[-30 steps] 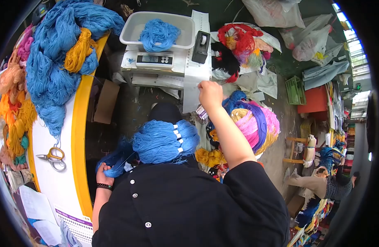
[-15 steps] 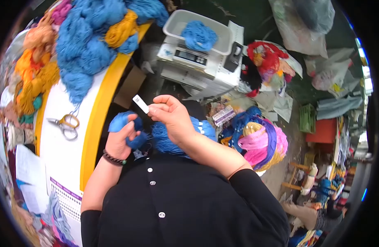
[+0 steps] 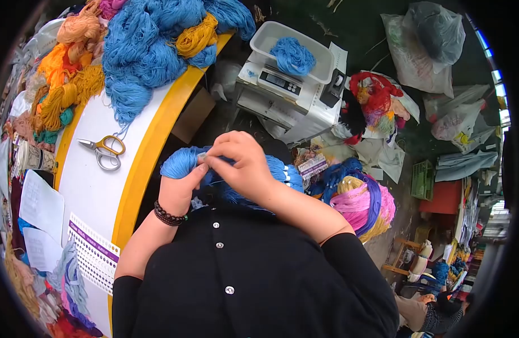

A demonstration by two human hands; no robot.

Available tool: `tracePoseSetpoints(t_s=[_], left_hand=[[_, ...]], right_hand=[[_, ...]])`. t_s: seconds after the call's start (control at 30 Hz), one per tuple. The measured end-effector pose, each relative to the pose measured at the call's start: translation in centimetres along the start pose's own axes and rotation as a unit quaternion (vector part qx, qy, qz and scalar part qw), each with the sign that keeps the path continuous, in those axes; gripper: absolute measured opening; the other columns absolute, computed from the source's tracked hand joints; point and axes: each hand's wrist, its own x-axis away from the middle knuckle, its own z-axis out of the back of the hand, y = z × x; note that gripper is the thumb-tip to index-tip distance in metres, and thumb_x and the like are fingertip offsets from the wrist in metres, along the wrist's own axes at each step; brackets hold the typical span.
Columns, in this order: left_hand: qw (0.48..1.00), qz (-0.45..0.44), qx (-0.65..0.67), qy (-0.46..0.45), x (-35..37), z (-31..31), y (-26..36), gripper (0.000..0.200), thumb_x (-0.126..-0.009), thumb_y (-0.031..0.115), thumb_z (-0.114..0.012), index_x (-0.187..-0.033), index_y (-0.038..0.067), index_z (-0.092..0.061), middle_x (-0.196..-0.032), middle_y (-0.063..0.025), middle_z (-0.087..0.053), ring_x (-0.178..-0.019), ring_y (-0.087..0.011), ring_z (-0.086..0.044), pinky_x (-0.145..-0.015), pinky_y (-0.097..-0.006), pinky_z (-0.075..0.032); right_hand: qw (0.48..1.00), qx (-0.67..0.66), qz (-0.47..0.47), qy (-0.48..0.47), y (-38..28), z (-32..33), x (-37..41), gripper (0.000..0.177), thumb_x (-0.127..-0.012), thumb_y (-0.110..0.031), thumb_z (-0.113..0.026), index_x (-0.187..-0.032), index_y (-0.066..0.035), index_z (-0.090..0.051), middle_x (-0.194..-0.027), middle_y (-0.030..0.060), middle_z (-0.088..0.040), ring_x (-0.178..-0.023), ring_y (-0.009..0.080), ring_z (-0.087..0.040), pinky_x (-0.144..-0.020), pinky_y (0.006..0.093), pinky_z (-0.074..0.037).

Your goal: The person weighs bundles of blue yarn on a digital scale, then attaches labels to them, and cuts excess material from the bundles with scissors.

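Note:
A skein of blue yarn (image 3: 179, 163) is in my left hand (image 3: 179, 191), whose fingers are mostly hidden behind it. My right hand (image 3: 242, 163) meets it at the skein's right side. Its thumb and forefinger pinch a small white label (image 3: 201, 158), mostly covered by the fingers. Below and behind my right wrist lies a larger bundle of blue yarn (image 3: 282, 173) with white ties, in front of my body. Scissors (image 3: 108, 151) with a yellow handle rest on the white table to the left.
The white table (image 3: 101, 197) has a yellow edge and carries a blue yarn heap (image 3: 141, 50) and a punched card (image 3: 93, 253). Ahead stands a scale (image 3: 279, 83) bearing a tub (image 3: 324, 56) of blue yarn. Pink and purple yarn (image 3: 363, 203) lies right. A co-worker's arm (image 3: 414, 310) shows lower right.
My right hand has brought the white label left to the blue skein, and both hands now meet. The view has shifted, so the surroundings sit farther right.

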Motion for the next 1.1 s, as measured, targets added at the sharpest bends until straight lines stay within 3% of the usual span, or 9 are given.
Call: tracePoseSetpoints(t_s=[0.07, 0.17, 0.2, 0.3, 0.43, 0.73, 0.9, 1.03, 1.1], left_hand=[[0.995, 0.007, 0.071, -0.074, 0.1, 1.0, 0.8, 0.031, -0.093, 0.016, -0.051, -0.121, 0.004, -0.057, -0.091, -0.005, -0.061, -0.068, -0.0102, -0.055, -0.068, -0.026, -0.048], [0.959, 0.101, 0.248, -0.089, 0.8, 1.1, 2.2, 0.048, -0.096, 0.023, -0.044, -0.14, 0.005, -0.036, -0.141, -0.0091, -0.041, -0.118, -0.0219, -0.051, -0.092, -0.0357, -0.045], [0.96, 0.099, 0.248, -0.089, 0.8, 1.1, 2.3, 0.048, -0.096, 0.023, -0.044, -0.14, 0.005, -0.036, -0.141, -0.0091, -0.041, -0.118, -0.0219, -0.051, -0.092, -0.0357, -0.045], [0.955, 0.053, 0.27, -0.113, 1.1, 0.5, 2.0, 0.047, -0.097, 0.021, -0.042, -0.138, 0.001, -0.036, -0.141, -0.0099, -0.041, -0.126, -0.0239, -0.044, -0.102, -0.0397, -0.037], [0.969, 0.012, 0.218, -0.116, 1.6, 0.2, 1.4, 0.045, -0.097, 0.017, -0.044, -0.137, -0.003, -0.037, -0.139, -0.0115, -0.043, -0.122, -0.0217, -0.047, -0.101, -0.0352, -0.038], [0.986, -0.012, 0.166, -0.028, 1.9, 0.7, 1.4, 0.023, -0.094, 0.012, -0.052, -0.11, -0.001, -0.06, -0.113, -0.011, -0.062, -0.095, -0.0174, -0.06, -0.084, -0.0309, -0.048], [0.985, -0.004, 0.166, -0.038, 2.0, 0.2, 1.5, 0.026, -0.093, 0.009, -0.051, -0.116, -0.001, -0.058, -0.115, -0.0105, -0.061, -0.095, -0.0174, -0.06, -0.082, -0.0298, -0.05], [0.996, -0.08, -0.009, -0.036, 1.8, 0.1, 0.9, 0.029, -0.09, 0.0, -0.051, -0.119, 0.0, -0.056, -0.119, -0.011, -0.06, -0.105, -0.0195, -0.058, -0.091, -0.0316, -0.046], [0.963, -0.201, -0.173, -0.048, 1.4, 0.2, 0.5, 0.031, -0.089, -0.003, -0.052, -0.119, 0.0, -0.056, -0.12, -0.012, -0.06, -0.109, -0.0192, -0.057, -0.093, -0.0318, -0.045]], right_hand=[[0.995, -0.089, -0.007, 0.054, 0.0, 0.3, -0.2, 0.007, -0.079, -0.006, -0.068, -0.084, -0.002, -0.066, -0.085, 0.0071, -0.06, -0.078, 0.0185, -0.058, -0.068, 0.0278, -0.044], [0.946, -0.256, -0.192, 0.051, -0.9, 0.3, -0.1, 0.02, -0.088, -0.006, -0.06, -0.107, 0.001, -0.061, -0.082, 0.005, -0.064, -0.071, 0.0082, -0.058, -0.062, 0.0214, -0.045], [0.942, -0.268, -0.201, 0.008, -1.1, 0.0, 0.1, 0.038, -0.089, -0.006, -0.059, -0.124, 0.003, -0.047, -0.085, 0.0054, -0.065, -0.073, 0.0089, -0.06, -0.063, 0.0223, -0.047], [0.927, -0.3, -0.221, -0.031, -1.8, -1.5, 0.6, 0.055, -0.089, -0.005, -0.059, -0.136, 0.001, -0.031, -0.094, 0.0094, -0.067, -0.083, 0.0097, -0.061, -0.07, 0.0239, -0.049], [0.959, -0.225, -0.166, -0.04, -2.0, -2.2, 0.8, 0.057, -0.086, -0.002, -0.061, -0.135, 0.001, -0.032, -0.093, 0.0086, -0.067, -0.08, 0.0099, -0.061, -0.064, 0.0229, -0.049], [0.912, -0.348, -0.213, -0.041, -2.2, -1.6, 0.7, 0.056, -0.087, 0.001, -0.059, -0.136, 0.002, -0.03, -0.089, 0.0118, -0.066, -0.08, 0.0119, -0.063, -0.066, 0.0243, -0.051], [0.922, -0.327, -0.209, -0.023, -1.8, -1.8, 0.9, 0.056, -0.086, 0.0, -0.06, -0.134, 0.003, -0.032, -0.087, 0.0091, -0.066, -0.074, 0.0088, -0.061, -0.064, 0.023, -0.049], [0.929, -0.27, -0.249, -0.03, -1.9, -1.8, 0.8, 0.06, -0.085, -0.001, -0.062, -0.135, 0.003, -0.03, -0.09, 0.0085, -0.066, -0.079, 0.0084, -0.061, -0.067, 0.0219, -0.048], [0.927, -0.277, -0.25, -0.03, -1.8, -1.8, 0.7, 0.06, -0.084, -0.001, -0.063, -0.135, 0.003, -0.03, -0.09, 0.0082, -0.066, -0.079, 0.0081, -0.061, -0.068, 0.0217, -0.048]])
